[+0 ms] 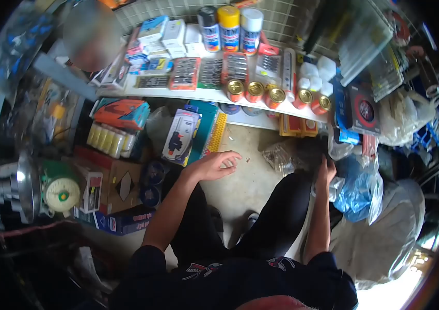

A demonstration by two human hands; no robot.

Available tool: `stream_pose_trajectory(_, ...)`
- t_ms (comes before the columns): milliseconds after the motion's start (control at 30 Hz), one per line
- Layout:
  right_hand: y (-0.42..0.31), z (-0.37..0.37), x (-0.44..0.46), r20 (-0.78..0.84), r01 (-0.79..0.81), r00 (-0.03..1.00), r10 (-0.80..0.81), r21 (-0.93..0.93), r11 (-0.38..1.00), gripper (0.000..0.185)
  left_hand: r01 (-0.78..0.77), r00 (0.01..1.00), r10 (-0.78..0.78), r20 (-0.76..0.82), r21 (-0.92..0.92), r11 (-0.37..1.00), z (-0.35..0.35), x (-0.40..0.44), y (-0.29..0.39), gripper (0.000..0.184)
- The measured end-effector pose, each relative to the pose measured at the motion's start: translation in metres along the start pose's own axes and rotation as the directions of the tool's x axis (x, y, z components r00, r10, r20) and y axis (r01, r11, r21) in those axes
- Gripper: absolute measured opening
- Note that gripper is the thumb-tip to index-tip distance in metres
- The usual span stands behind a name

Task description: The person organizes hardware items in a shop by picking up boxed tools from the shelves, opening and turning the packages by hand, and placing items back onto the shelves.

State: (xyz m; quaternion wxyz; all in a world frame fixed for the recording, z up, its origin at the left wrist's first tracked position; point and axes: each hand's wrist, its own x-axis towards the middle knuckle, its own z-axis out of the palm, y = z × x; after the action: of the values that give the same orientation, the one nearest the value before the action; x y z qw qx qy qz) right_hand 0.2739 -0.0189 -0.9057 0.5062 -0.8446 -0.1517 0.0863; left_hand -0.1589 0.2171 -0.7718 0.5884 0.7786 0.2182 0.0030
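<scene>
My left hand (218,166) hovers over my left knee, its fingers loosely bent and apart, with nothing in it. Just beyond it stand a boxed black tool (180,135) in a blue-and-white pack and a teal box (205,129) with a yellow edge. My right hand (325,171) is beside my right knee, fingers closed against a dark bag-like item (313,151); what they grip is hidden. A clear plastic bag (280,158) of small parts lies on the floor left of it. A blue plastic bag (357,190) hangs to its right.
Ahead, a white shelf (152,93) carries spray cans (229,30), small orange cans (275,96), packs of bits (185,73) and boxes. A green scale (63,194) and stacked cartons (124,186) stand at left. A grey-covered object (384,232) is at right.
</scene>
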Motion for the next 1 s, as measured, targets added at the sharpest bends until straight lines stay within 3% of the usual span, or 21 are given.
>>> stream_pose_trajectory(33, -0.024, -0.01, -0.015, 0.087, -0.095, 0.993, 0.081, 0.179, 0.979, 0.033, -0.001, 0.999, 0.001, -0.033, -0.001, 1.0, 0.001, -0.001, 0.001, 0.044)
stream_pose_trajectory(167, -0.111, -0.034, -0.065, 0.218, -0.058, 0.976, -0.011, 0.309, 0.949, 0.034, -0.11, 0.989, 0.103, -0.106, -0.054, 0.992, 0.01, -0.003, 0.023, 0.053)
stream_pose_trajectory(233, -0.163, -0.033, -0.094, 0.356, -0.074, 0.932, -0.071, 0.378, 0.923, 0.033, -0.298, 0.922, 0.292, -0.256, 0.016, 0.954, 0.019, -0.006, 0.056, 0.066)
stream_pose_trajectory(267, -0.145, -0.029, -0.086, 0.524, -0.119, 0.844, -0.119, 0.398, 0.91, 0.032, -0.302, 0.915, 0.299, -0.27, 0.032, 0.953, 0.023, -0.005, 0.062, 0.066)
stream_pose_trajectory(300, -0.181, -0.013, -0.121, 0.377, -0.21, 0.924, 0.061, 0.368, 0.906, 0.031, -0.304, 0.902, 0.285, -0.323, -0.01, 0.953, 0.029, -0.002, 0.066, 0.073)
stream_pose_trajectory(367, -0.214, 0.011, -0.125, 0.726, -0.127, 0.622, -0.293, 0.462, 0.877, 0.036, -0.378, 0.863, 0.324, -0.388, -0.069, 0.923, 0.039, 0.016, 0.057, 0.074)
stream_pose_trajectory(400, -0.224, 0.027, -0.132, 0.785, -0.156, 0.54, -0.305, 0.449, 0.88, 0.038, -0.445, 0.834, 0.379, -0.401, -0.083, 0.891, 0.043, 0.028, 0.044, 0.067)
stream_pose_trajectory(433, -0.223, 0.053, -0.139, 0.775, -0.186, 0.579, -0.254, 0.429, 0.884, 0.037, -0.401, 0.842, 0.294, -0.452, -0.161, 0.902, 0.044, 0.03, 0.042, 0.056)
stream_pose_trajectory(467, -0.238, 0.065, -0.141, 0.827, -0.133, 0.482, -0.289, 0.395, 0.909, 0.049, -0.363, 0.842, 0.205, -0.499, -0.243, 0.9, 0.046, 0.031, 0.04, 0.046)
stream_pose_trajectory(500, -0.255, 0.075, -0.148, 0.856, -0.255, 0.463, -0.23, 0.377, 0.89, 0.057, -0.376, 0.788, 0.107, -0.606, -0.338, 0.863, 0.048, 0.035, 0.036, 0.033)
stream_pose_trajectory(567, -0.285, 0.089, -0.165, 0.852, -0.349, 0.493, -0.176, 0.379, 0.857, 0.064, -0.188, 0.761, -0.056, -0.647, -0.302, 0.935, 0.04, 0.047, 0.012, 0.024)
stream_pose_trajectory(600, -0.268, 0.113, -0.163, 0.766, -0.22, 0.57, -0.296, 0.49, 0.844, 0.062, -0.209, 0.572, 0.108, -0.813, -0.016, 0.978, 0.04, 0.046, 0.019, 0.027)
stream_pose_trajectory(633, -0.265, 0.121, -0.166, 0.784, -0.27, 0.56, -0.267, 0.477, 0.837, 0.06, -0.212, 0.566, 0.116, -0.816, -0.008, 0.977, 0.042, 0.05, 0.01, 0.027)
stream_pose_trajectory(700, -0.241, 0.142, -0.165, 0.737, -0.305, 0.613, -0.285, 0.553, 0.775, 0.045, -0.124, 0.621, 0.347, -0.702, 0.349, 0.929, 0.043, 0.054, -0.01, 0.039)
stream_pose_trajectory(733, -0.226, 0.149, -0.161, 0.708, -0.319, 0.649, -0.279, 0.586, 0.745, 0.041, -0.054, 0.727, 0.218, -0.651, 0.263, 0.963, 0.042, 0.047, 0.001, 0.047)
stream_pose_trajectory(767, -0.215, 0.15, -0.157, 0.679, -0.33, 0.684, -0.267, 0.614, 0.717, 0.037, -0.152, 0.801, 0.267, -0.536, 0.25, 0.956, 0.037, 0.043, 0.011, 0.053)
stream_pose_trajectory(833, -0.21, 0.144, -0.143, 0.675, -0.392, 0.714, -0.187, 0.606, 0.692, 0.031, -0.218, 0.838, 0.344, -0.423, 0.32, 0.922, 0.019, 0.029, 0.031, 0.059)
stream_pose_trajectory(867, -0.208, 0.138, -0.137, 0.669, -0.458, 0.727, -0.154, 0.64, 0.617, 0.031, -0.357, 0.755, 0.361, -0.548, 0.117, 0.927, 0.012, 0.025, 0.035, 0.058)
stream_pose_trajectory(900, -0.218, 0.125, -0.134, 0.663, -0.513, 0.739, -0.12, 0.669, 0.538, 0.032, -0.321, 0.756, 0.234, -0.611, -0.036, 0.946, -0.007, 0.02, 0.043, 0.054)
stream_pose_trajectory(967, -0.212, 0.119, -0.116, 0.647, -0.485, 0.738, -0.192, 0.705, 0.518, 0.036, -0.32, 0.662, 0.172, -0.73, -0.067, 0.945, -0.067, 0.015, 0.044, 0.041)
stream_pose_trajectory(1000, -0.215, 0.113, -0.117, 0.641, -0.472, 0.738, -0.21, 0.713, 0.518, 0.035, -0.207, 0.472, 0.302, -0.828, 0.229, 0.951, -0.097, 0.012, 0.042, 0.036)
